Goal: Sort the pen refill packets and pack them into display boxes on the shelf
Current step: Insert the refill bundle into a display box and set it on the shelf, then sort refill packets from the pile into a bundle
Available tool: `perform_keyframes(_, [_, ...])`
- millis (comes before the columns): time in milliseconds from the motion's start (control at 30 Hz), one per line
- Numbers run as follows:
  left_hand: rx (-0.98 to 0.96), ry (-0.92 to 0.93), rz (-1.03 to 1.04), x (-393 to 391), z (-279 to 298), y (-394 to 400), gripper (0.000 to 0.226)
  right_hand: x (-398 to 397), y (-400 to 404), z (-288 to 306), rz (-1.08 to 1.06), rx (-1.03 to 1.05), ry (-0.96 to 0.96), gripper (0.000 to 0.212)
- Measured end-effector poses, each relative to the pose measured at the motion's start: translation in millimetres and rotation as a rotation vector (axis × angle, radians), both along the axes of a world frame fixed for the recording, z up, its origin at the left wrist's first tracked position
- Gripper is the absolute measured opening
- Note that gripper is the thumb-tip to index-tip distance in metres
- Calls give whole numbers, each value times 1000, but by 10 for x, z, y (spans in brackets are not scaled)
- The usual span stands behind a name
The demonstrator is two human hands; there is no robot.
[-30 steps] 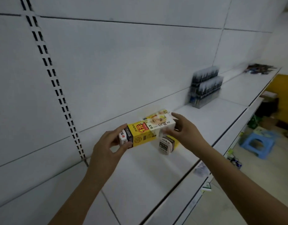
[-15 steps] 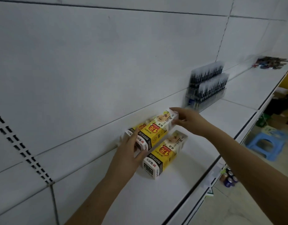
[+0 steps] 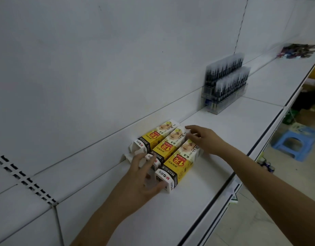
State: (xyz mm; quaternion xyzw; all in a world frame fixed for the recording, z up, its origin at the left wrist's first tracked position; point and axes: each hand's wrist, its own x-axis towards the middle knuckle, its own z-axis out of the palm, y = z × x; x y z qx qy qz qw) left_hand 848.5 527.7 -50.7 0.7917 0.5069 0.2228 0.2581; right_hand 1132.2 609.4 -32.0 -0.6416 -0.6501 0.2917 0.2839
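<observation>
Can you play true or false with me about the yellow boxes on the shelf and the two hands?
1. Three yellow boxes lie side by side on the white shelf. True.
2. The right hand is lifting a box high up. False: it is at the boxes' far ends, down on the shelf.
3. The clear pen rack stands farther along. True.
4. The left hand is a closed fist. False: its fingers are spread at the near ends.

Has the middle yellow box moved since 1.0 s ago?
Yes. The middle yellow box went from held above the shelf down onto it, between two others.
</observation>
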Motion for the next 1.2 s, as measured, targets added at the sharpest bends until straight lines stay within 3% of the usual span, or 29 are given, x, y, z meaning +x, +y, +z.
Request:
perform_keyframes(100, [78,-44,24,54,-54,86,73,-26,28,-37,-106,88,-23,26])
perform_keyframes(200, [166,-55,47,83,-83,184,58,-70,82,-69,-190,123,-51,29])
perform_keyframes(300, [187,-74,67,69,-100,183,56,-106,113,-68,-244,114,-131,35])
perform_keyframes(467, [206,-60,115,-231,-94,-30,59,-553,-54,175,-332,456,-173,35])
perform_keyframes(733, [262,103,314,-1152,-93,-724,53,-2552,-509,663,217,746,147,34])
perform_keyframes(933, [284,186,718,-2302,-129,-1801,52,-4033,-1187,744,678,761,265,37])
perform_keyframes(1067, [298,183,937,-2943,-105,-2611,50,-4883,-1825,696,891,660,400,33])
perform_keyframes(1200, [315,215,1106,-3595,-104,-3306,44,-5663,-2441,573,963,468,465,27])
